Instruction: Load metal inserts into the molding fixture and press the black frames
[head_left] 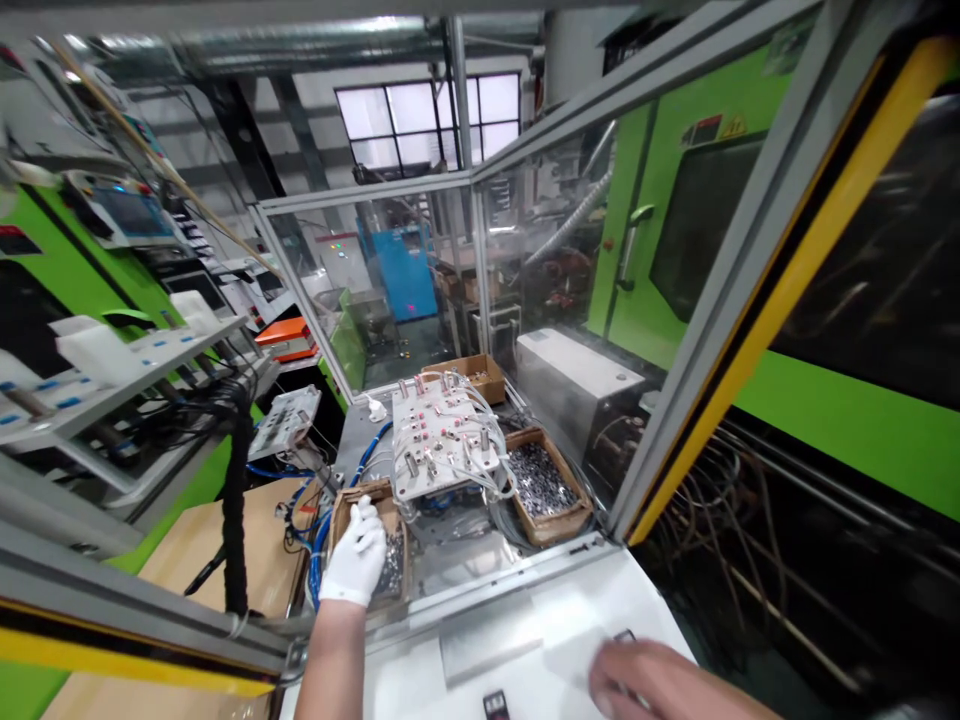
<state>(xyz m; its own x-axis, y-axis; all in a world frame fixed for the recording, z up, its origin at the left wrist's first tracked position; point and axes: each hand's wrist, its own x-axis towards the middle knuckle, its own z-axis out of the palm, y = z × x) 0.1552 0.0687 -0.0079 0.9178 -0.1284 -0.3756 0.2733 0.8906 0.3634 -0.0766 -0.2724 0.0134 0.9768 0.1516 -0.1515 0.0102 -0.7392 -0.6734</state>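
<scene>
Small metal parts (390,562) sit in a cardboard box (341,508) at the near-left of the enclosure floor, just left of the fixture plate. Left hand (355,555), in a white glove, is down in that box on top of the parts; fingers curled inward, but can't tell whether it's actually pinching any. Left of the box: bundle of black cable (235,500) running up to a grey shelf (112,385), blue hoses (319,535) trailing along the box edge, brown board (225,545) underneath

Centre: fixture plate (442,440), pale metal, tilted, studded with small red-tipped fittings and clear tubing. Behind it a smaller cardboard box (480,372). Just right of the plate, a second cardboard tray (546,485) full of the same kind of small grey parts. Grey metal housing (577,380) behind that, against the clear guard panel

Near right: right hand (645,680), bare, motion-blurred, flat over the white table (570,610) outside the enclosure. Grip unreadable from the blur. Small dark piece (495,704) on the table just left of it, another dark piece (624,636) at the fingers
</scene>
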